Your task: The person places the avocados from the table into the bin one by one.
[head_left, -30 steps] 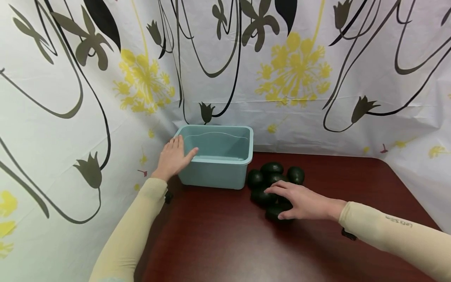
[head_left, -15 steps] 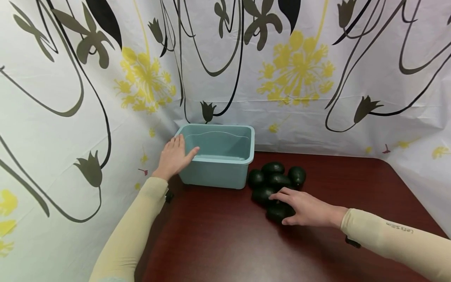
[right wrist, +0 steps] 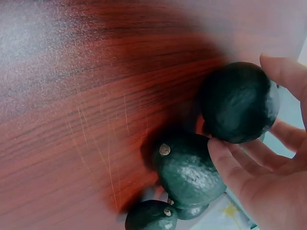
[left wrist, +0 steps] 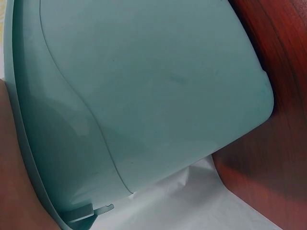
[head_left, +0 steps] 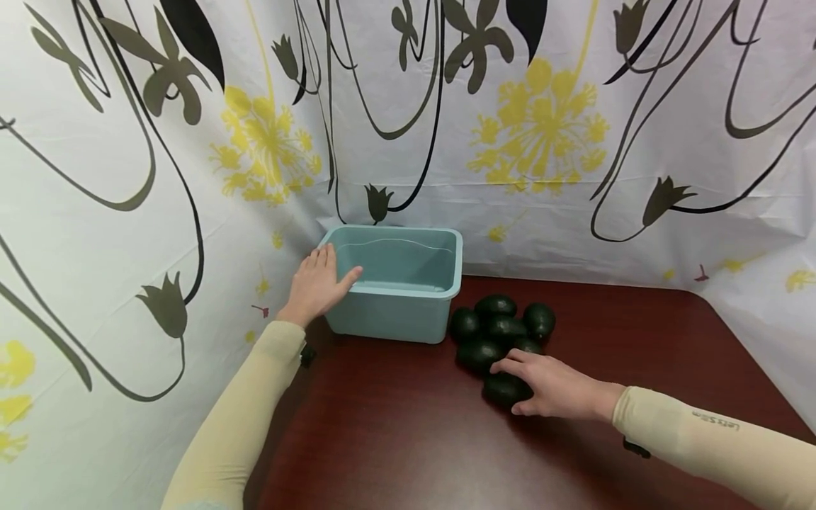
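Observation:
A teal plastic bin [head_left: 395, 289] stands in the table's back left corner, and its outer wall [left wrist: 144, 96] fills the left wrist view. My left hand [head_left: 315, 283] rests flat on the bin's left rim, fingers straight. Several dark green avocados [head_left: 503, 326] lie clustered just right of the bin. My right hand [head_left: 554, 386] lies over the nearest avocado [head_left: 503, 388]. In the right wrist view the thumb and curled fingers [right wrist: 230, 158] grip that avocado [right wrist: 237, 103], with another avocado [right wrist: 187, 172] just beside it.
The dark red wooden table [head_left: 414, 439] stretches out in front of the bin and avocados. A white curtain [head_left: 542, 177] with black and yellow flowers closes in the back and left sides, right behind the bin.
My right hand has drawn back from the middle of the pile onto the nearest avocado and curled round it. The left hand has stayed on the bin's rim.

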Tool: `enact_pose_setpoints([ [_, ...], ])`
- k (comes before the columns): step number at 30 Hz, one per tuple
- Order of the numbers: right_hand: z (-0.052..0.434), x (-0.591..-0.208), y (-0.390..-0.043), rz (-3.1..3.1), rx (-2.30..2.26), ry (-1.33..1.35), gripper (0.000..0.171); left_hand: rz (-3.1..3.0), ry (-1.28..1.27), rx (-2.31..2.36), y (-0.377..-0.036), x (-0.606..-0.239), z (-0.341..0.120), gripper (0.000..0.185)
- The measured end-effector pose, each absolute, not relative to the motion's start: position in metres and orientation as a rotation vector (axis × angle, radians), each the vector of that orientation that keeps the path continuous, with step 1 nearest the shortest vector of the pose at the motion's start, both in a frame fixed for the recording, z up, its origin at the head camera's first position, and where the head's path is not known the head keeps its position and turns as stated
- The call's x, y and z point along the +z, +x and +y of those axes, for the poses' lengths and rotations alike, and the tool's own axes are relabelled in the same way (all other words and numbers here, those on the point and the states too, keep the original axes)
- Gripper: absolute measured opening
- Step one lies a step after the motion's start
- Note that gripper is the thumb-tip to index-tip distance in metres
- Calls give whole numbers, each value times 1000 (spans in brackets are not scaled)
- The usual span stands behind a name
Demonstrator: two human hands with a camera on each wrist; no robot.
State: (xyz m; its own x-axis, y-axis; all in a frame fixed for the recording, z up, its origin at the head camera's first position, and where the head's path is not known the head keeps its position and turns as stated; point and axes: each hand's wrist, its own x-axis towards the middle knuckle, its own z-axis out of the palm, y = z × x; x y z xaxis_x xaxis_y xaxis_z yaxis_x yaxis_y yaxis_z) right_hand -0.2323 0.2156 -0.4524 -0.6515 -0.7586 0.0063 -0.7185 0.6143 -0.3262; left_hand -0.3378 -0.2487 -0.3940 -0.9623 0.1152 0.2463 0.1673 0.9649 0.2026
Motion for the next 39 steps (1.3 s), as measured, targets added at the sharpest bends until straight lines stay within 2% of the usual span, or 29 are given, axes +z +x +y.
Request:
enact_pose_setpoints([
  [20,215,-462,-232,2703,-464,-1255,67,-2879,-205,-332,-338,-396,-250,112],
  [39,207,-454,-233,2685,-463,-1280,63,-2871,-206,-343,-339,-396,-249,113],
])
